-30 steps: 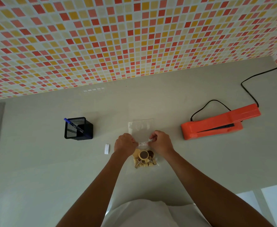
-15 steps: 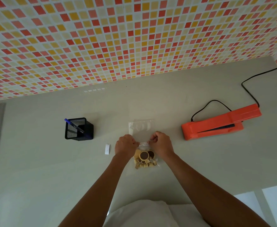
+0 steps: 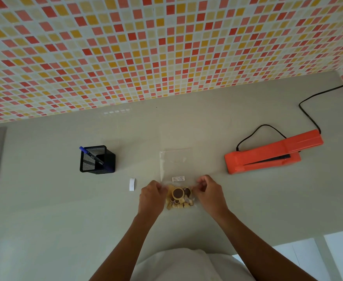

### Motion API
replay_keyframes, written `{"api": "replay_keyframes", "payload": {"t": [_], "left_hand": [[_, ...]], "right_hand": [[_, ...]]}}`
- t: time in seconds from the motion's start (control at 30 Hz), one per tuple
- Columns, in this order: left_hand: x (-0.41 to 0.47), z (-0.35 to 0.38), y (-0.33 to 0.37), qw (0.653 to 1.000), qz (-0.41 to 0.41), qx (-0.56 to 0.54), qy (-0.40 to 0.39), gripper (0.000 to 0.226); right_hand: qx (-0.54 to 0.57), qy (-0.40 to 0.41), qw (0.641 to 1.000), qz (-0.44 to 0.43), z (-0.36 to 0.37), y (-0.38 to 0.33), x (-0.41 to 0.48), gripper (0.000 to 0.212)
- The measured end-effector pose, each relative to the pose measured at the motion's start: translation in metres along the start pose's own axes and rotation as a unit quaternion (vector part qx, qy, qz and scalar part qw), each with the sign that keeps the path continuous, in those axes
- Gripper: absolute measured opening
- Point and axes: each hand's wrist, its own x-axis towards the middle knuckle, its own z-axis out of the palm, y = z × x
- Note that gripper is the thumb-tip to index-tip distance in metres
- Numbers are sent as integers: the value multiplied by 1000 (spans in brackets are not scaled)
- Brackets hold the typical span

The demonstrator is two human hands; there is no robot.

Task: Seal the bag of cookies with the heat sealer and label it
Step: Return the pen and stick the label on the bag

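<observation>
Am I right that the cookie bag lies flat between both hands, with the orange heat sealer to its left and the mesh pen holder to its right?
Not quite: the sides are swapped. In the head view the orange heat sealer sits to the right of the cookie bag, and the mesh pen holder to its left. The bag does lie flat between the left hand and the right hand.
</observation>
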Motion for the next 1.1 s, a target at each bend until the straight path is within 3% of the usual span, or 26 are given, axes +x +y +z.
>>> {"api": "replay_keyframes", "payload": {"t": [0.47,0.8,1.1], "left_hand": [[23,-7,14,993,-27,-111,-3,14],[74,-23,41,988,-39,-136,68,18],[93,-37,57,990,-55,-109,71,19]], "right_hand": [[43,21,999,-2,2,-21,29,23],[41,49,997,-33,10,-69,84,15],[24,41,999,-26,13,-90,112,22]]}}
